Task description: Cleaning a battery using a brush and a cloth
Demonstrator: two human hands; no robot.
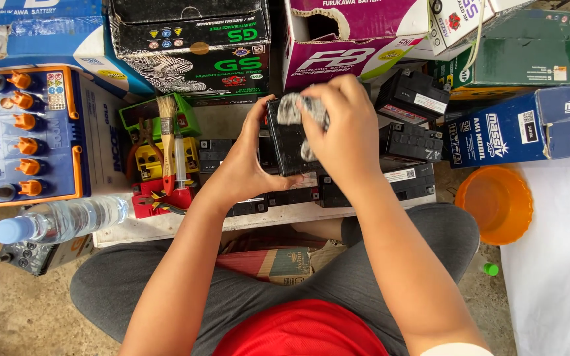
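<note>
My left hand grips the left side of a small black battery, holding it up above a low white board. My right hand presses a crumpled grey rag against the battery's top and front. Much of the battery is hidden behind both hands. Several more small black batteries lie on the board behind and to the right.
A large blue battery with orange caps stands at left, a clear water bottle below it. A brush, syringe and small tools lie left of my hands. Cardboard boxes crowd the back; an orange bowl sits right.
</note>
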